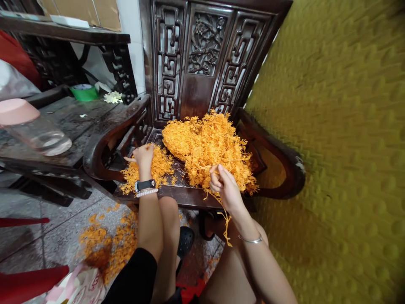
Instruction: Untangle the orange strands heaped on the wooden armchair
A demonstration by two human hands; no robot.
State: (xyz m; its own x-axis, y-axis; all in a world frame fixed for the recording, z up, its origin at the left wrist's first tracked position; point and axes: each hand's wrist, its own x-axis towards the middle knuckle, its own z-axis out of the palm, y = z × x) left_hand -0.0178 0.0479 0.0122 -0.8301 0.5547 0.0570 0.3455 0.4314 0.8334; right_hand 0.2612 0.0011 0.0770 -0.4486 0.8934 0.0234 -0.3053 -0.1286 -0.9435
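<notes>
A large heap of tangled orange branching pieces (215, 143), plastic-looking, sits on the seat of a dark carved wooden chair (198, 95). My right hand (225, 185) is closed in front of the heap, pinching an orange strand (226, 228) whose tail hangs below the seat edge. To the left, a smaller, flatter pile of loose orange bits (163, 166) covers the seat. Just above that pile is my left hand (144, 157), its fingers curled together and one pointing left. What it holds, if anything, is too small to make out.
Orange bits (117, 242) are scattered over the tiled floor at left. A wooden side table (63, 120) carries a clear jar (47, 137) with a pink lid and a green tape roll (84, 92). A textured yellow-green surface (341, 126) rises close on the right.
</notes>
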